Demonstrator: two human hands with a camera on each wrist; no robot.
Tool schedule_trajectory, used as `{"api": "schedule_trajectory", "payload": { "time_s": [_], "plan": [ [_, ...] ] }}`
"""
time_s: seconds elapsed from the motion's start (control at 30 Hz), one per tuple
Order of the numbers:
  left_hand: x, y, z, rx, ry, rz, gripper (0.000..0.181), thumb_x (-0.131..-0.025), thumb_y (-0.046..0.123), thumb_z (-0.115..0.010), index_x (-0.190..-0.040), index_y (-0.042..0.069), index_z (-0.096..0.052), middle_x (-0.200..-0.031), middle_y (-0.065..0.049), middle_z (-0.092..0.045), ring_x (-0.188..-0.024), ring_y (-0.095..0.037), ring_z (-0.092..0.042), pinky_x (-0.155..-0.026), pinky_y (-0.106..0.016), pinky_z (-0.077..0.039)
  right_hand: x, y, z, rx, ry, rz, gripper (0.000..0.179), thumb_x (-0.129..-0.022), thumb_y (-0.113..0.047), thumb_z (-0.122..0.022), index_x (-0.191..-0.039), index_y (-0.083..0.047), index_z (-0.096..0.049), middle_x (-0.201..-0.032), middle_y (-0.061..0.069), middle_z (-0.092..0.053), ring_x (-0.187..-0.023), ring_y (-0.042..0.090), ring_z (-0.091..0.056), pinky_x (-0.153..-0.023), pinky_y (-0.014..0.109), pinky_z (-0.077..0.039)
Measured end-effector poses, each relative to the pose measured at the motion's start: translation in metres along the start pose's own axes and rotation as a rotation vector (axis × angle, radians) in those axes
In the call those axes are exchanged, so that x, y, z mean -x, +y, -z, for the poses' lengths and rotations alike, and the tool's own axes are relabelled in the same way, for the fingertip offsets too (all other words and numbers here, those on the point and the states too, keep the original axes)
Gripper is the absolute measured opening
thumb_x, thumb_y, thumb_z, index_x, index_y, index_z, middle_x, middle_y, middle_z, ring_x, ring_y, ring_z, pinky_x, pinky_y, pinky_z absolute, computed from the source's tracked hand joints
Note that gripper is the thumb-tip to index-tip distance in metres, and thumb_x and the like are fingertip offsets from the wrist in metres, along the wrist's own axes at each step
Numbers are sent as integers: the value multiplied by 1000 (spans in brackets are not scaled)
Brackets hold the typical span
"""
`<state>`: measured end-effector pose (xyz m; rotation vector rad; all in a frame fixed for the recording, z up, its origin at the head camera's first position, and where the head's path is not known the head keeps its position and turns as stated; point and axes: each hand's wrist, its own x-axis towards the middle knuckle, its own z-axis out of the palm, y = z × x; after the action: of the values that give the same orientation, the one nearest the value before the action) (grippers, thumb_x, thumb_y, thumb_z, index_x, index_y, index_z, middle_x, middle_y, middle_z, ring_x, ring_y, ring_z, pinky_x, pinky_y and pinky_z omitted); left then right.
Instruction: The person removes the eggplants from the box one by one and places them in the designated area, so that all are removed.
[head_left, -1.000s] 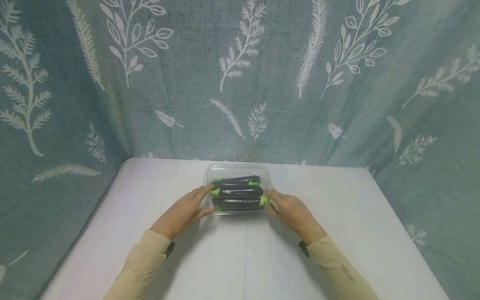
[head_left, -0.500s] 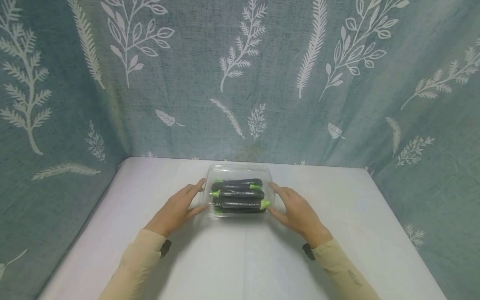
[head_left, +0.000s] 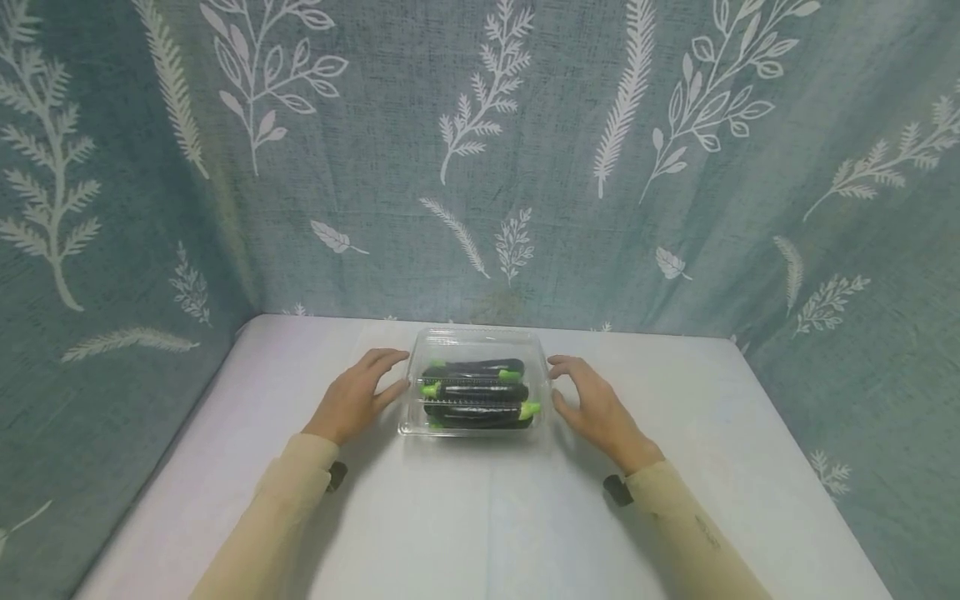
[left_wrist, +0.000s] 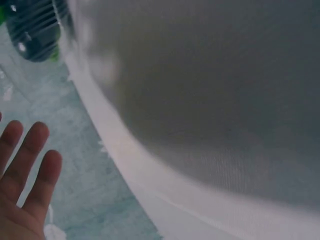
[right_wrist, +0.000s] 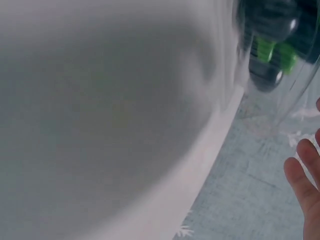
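Note:
A clear plastic clamshell box (head_left: 476,337) sits on the white table, its lid over several dark eggplants (head_left: 480,411) with green caps. The eggplants lie crosswise in a stack. My left hand (head_left: 352,400) is at the box's left side, with thumb and fingers spread and the fingertips close to the wall. On the other side, my right hand (head_left: 596,410) stands just off the right wall, its fingers loosely bent. Both wrist views show the fingers apart with nothing between them. Whether the left fingertips touch the box, I cannot tell.
The white tablecloth (head_left: 450,517) covers the table around the box. Behind and at both sides hangs a blue-green curtain (head_left: 375,250) with white leaf prints. The table's back edge runs just beyond the box.
Both hands have drawn outward from the box; earlier their fingers lay on its sides and front. The box's front rim now shows fully, and the eggplants look slightly shifted.

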<state>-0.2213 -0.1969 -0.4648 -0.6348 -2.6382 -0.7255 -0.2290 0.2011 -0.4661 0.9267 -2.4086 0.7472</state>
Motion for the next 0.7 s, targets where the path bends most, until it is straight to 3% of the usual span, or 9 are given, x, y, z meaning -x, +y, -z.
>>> {"api": "schedule_trajectory", "payload": {
  "time_s": [0.17, 0.43, 0.7],
  "plan": [
    [-10, -10, -8, 7, 10, 20, 44, -100, 28, -67, -139, 9, -59, -140, -8, -59, -128, -32, -57, -105, -50, -48, -10, 12, -2, -5, -28, -46, 22, -93, -2, -70, -112, -6, -62, -136, 12, -63, -127, 31, -59, -108, 44, -46],
    [-21, -20, -18, 33, 50, 27, 37, -98, 19, -70, -132, 9, -63, -131, -9, -66, -111, -29, -67, -95, -49, -54, -21, 22, -12, -36, -48, -100, 15, -95, -1, -68, -107, -8, -63, -137, 11, -64, -126, 31, -60, -107, 43, -48],
    [-30, -21, -24, 106, 55, 85, 31, -100, 20, -67, -128, 7, -65, -133, -10, -66, -118, -31, -65, -105, -48, -49, -27, 27, -20, -78, -35, -165, 6, -100, -6, -64, -102, -10, -60, -133, 11, -67, -120, 32, -64, -103, 45, -51]
  ]
}}
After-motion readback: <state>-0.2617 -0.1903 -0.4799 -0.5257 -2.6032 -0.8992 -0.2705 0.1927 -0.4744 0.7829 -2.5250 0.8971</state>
